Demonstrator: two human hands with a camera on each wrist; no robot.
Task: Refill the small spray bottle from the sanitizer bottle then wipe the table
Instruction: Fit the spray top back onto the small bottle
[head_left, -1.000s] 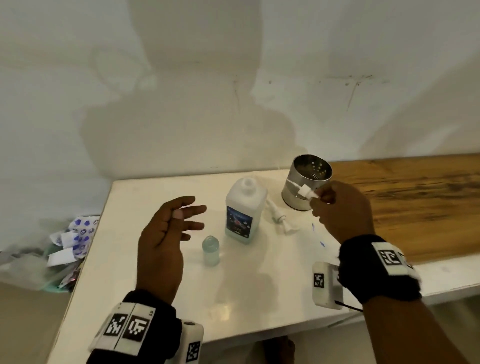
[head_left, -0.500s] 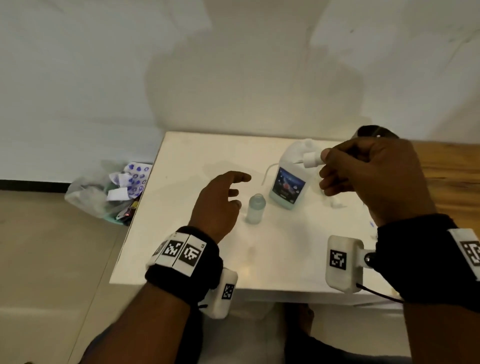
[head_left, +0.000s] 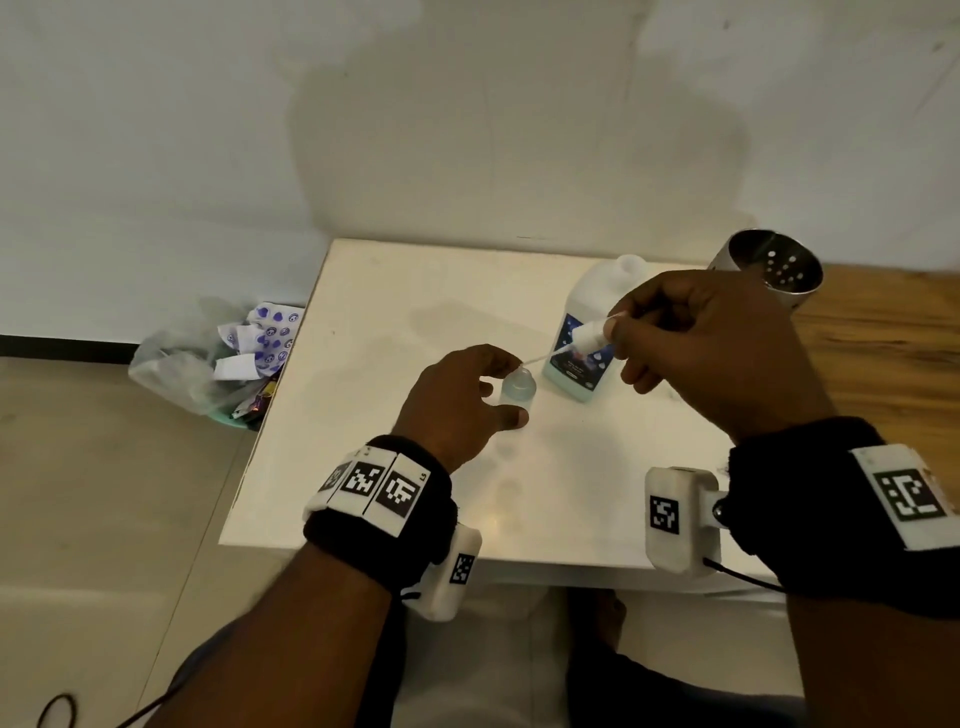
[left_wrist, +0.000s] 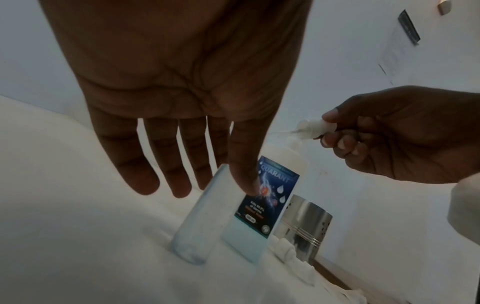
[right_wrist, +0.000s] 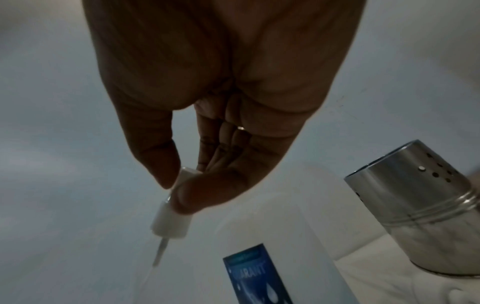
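Small spray bottle (head_left: 518, 385) stands uncapped on white bench (head_left: 395, 364), just in front of sanitizer bottle (head_left: 582, 358). Left hand (head_left: 457, 400) spread beside it, fingers relaxed, index at its neck. Right hand (head_left: 711, 348) pinches spray cap (head_left: 589, 336), dip tube angled toward the opening.

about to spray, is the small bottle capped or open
Open: the small spray bottle stands topless, and the right hand pinches its spray cap above it.

head: overhead, downward | wrists: close, along fingers | shared: sanitizer bottle (head_left: 582, 353)
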